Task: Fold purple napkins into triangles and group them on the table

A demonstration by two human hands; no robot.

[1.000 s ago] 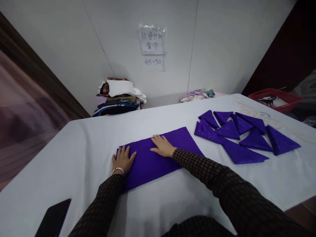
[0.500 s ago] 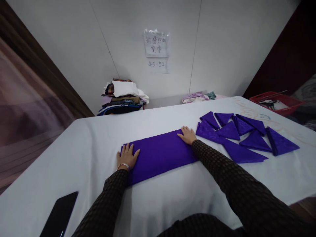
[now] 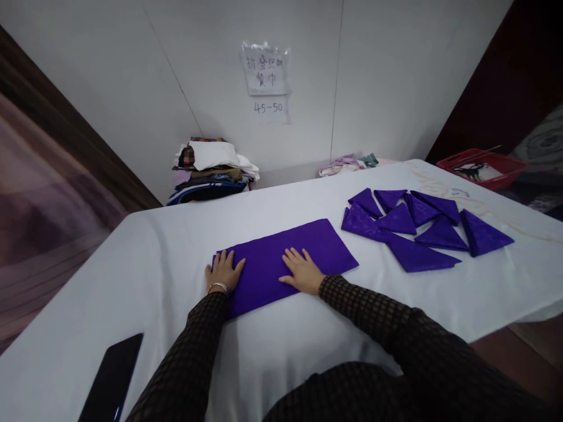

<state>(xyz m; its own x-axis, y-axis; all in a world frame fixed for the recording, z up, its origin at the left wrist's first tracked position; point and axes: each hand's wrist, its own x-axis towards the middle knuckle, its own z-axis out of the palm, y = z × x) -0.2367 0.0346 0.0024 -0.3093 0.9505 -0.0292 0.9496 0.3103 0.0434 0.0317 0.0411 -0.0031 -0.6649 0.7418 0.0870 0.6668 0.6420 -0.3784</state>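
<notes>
A purple cloth napkin (image 3: 264, 264), folded into a long rectangle, lies flat on the white-covered table (image 3: 185, 234). My left hand (image 3: 223, 271) rests on its left end with the fingers spread, a bracelet at the wrist. Palm down near the middle of the cloth lies my right hand (image 3: 302, 272), its fingers also apart. Neither hand grips anything. To the right of the rectangle sit several purple napkins folded into triangles (image 3: 442, 234), some overlapping.
A black phone-like slab (image 3: 112, 375) lies at the table's front left. Against the wall stand a stack of folded clothes (image 3: 215, 170) and a smaller fabric pile (image 3: 347, 165). A red basket (image 3: 497, 167) is at the far right. Handwritten paper signs (image 3: 266, 70) hang on the wall.
My right hand has slid left and nearer to me, from the napkin's right end to its middle. My left hand stays on the left end. The view has shifted slightly.
</notes>
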